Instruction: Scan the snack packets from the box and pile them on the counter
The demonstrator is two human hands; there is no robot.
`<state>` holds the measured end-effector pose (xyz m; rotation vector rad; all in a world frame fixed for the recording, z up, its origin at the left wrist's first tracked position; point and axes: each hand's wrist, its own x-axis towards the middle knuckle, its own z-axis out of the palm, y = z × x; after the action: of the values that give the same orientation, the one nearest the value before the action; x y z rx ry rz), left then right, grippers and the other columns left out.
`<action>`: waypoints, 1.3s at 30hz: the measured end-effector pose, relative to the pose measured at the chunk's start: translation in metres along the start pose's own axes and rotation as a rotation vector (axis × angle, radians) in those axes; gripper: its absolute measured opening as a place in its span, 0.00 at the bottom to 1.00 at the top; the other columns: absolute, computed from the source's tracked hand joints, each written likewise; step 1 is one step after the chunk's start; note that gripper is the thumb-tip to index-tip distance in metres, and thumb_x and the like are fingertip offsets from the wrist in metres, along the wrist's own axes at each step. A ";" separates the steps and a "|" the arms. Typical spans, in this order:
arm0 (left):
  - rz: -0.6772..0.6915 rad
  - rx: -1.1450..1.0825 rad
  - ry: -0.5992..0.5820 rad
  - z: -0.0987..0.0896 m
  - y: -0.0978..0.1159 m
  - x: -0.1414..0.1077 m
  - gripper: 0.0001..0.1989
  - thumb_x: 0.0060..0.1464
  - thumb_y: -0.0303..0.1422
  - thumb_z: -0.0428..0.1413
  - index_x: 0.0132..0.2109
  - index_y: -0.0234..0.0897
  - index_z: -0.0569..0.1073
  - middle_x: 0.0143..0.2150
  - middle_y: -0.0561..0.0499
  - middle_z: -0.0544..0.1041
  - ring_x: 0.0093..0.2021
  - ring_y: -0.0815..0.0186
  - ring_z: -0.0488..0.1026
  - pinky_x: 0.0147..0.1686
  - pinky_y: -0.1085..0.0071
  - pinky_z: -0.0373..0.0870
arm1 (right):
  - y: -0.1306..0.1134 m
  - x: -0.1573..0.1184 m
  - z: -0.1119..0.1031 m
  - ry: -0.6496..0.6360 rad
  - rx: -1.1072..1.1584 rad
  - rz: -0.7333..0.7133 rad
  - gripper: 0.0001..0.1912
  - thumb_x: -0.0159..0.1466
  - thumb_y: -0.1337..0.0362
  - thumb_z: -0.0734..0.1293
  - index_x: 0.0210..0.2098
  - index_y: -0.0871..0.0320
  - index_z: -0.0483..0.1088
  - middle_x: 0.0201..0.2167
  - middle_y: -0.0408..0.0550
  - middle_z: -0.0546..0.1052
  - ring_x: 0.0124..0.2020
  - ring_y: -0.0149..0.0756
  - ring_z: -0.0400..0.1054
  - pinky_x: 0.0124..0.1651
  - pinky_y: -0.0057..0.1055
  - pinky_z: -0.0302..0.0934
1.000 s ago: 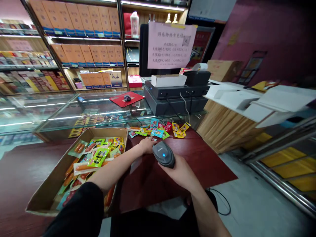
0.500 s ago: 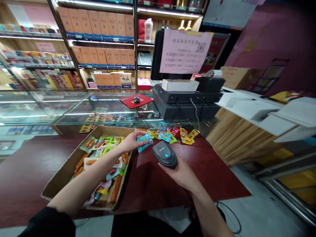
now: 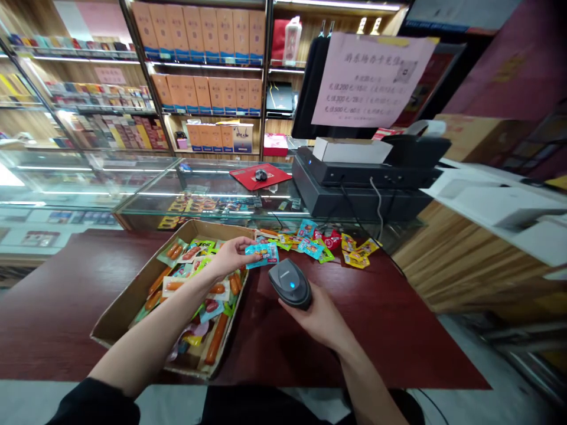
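Note:
Between its thumb and fingers my left hand (image 3: pixel 234 257) pinches a small blue snack packet (image 3: pixel 262 254), just right of the box's far corner. My right hand (image 3: pixel 323 313) is wrapped round a dark grey barcode scanner (image 3: pixel 290 283) with a lit blue light; the scanner's head is close to the packet, with a small gap. Under my left forearm stands a shallow cardboard box (image 3: pixel 119 304) of wrapped sausages and colourful packets. Behind the scanner, a loose row of blue, green, red and yellow packets (image 3: pixel 310 248) lies on the dark red table (image 3: pixel 274 342).
A glass display counter (image 3: pixel 150 189) runs behind the table, with a mouse (image 3: pixel 261 175) on a red mat (image 3: pixel 239 177). At the right are a cash drawer (image 3: pixel 354 200), cables and a monitor bearing a pink paper sign (image 3: pixel 367 82). Stocked shelves stand behind.
The view has shifted, moving the surroundings. My left hand has turned the blue packet more level, and the scanner in my right hand is closer beneath it.

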<state>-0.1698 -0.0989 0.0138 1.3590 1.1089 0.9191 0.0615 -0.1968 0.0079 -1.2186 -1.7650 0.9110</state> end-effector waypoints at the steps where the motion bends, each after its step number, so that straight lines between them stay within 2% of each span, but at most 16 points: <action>1: -0.002 0.014 0.018 0.002 0.001 0.000 0.24 0.38 0.38 0.69 0.43 0.33 0.75 0.36 0.49 0.81 0.35 0.65 0.77 0.37 0.70 0.72 | 0.001 -0.001 0.000 0.018 0.003 0.012 0.20 0.59 0.61 0.71 0.50 0.55 0.72 0.47 0.49 0.80 0.47 0.45 0.75 0.50 0.38 0.68; 6: -0.005 0.031 0.012 0.005 0.002 -0.001 0.22 0.38 0.36 0.69 0.41 0.33 0.74 0.33 0.51 0.81 0.32 0.68 0.76 0.35 0.73 0.70 | 0.004 -0.004 -0.005 0.082 -0.003 0.037 0.19 0.58 0.60 0.71 0.49 0.55 0.72 0.46 0.50 0.81 0.47 0.46 0.75 0.49 0.38 0.69; 15: 0.071 0.098 -0.010 0.003 -0.001 -0.003 0.16 0.42 0.34 0.65 0.39 0.33 0.74 0.32 0.53 0.80 0.32 0.68 0.76 0.36 0.73 0.70 | -0.003 -0.006 -0.006 0.037 0.006 0.030 0.17 0.59 0.63 0.71 0.48 0.55 0.73 0.45 0.49 0.81 0.46 0.44 0.76 0.49 0.37 0.68; 23: 0.091 0.168 0.002 0.005 0.002 -0.008 0.19 0.43 0.39 0.66 0.41 0.35 0.72 0.35 0.50 0.80 0.34 0.64 0.77 0.36 0.69 0.71 | -0.012 -0.007 -0.006 0.006 0.004 0.025 0.20 0.59 0.63 0.70 0.51 0.53 0.71 0.48 0.48 0.80 0.48 0.44 0.74 0.51 0.37 0.67; 28: 0.188 0.233 0.130 -0.010 0.010 -0.007 0.18 0.46 0.40 0.64 0.43 0.35 0.74 0.35 0.51 0.79 0.32 0.67 0.74 0.34 0.72 0.70 | -0.017 -0.006 -0.008 -0.031 -0.019 0.021 0.19 0.59 0.64 0.70 0.51 0.53 0.71 0.47 0.48 0.80 0.47 0.44 0.75 0.50 0.36 0.68; 34: 0.255 0.230 0.393 -0.044 0.018 -0.002 0.20 0.46 0.42 0.64 0.43 0.34 0.75 0.32 0.51 0.78 0.31 0.68 0.73 0.33 0.73 0.69 | -0.009 -0.003 -0.005 -0.005 -0.067 0.027 0.19 0.59 0.62 0.71 0.50 0.54 0.72 0.45 0.49 0.81 0.45 0.46 0.76 0.50 0.39 0.68; 39: 0.305 0.190 0.490 -0.056 0.021 -0.001 0.19 0.46 0.44 0.65 0.39 0.33 0.76 0.31 0.51 0.77 0.30 0.69 0.73 0.33 0.74 0.69 | -0.007 0.002 -0.007 0.026 -0.068 0.012 0.18 0.59 0.61 0.71 0.49 0.55 0.72 0.46 0.50 0.81 0.46 0.47 0.76 0.49 0.39 0.69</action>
<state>-0.2213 -0.0838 0.0403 1.5287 1.4054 1.4544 0.0645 -0.1960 0.0172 -1.2800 -1.7825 0.8445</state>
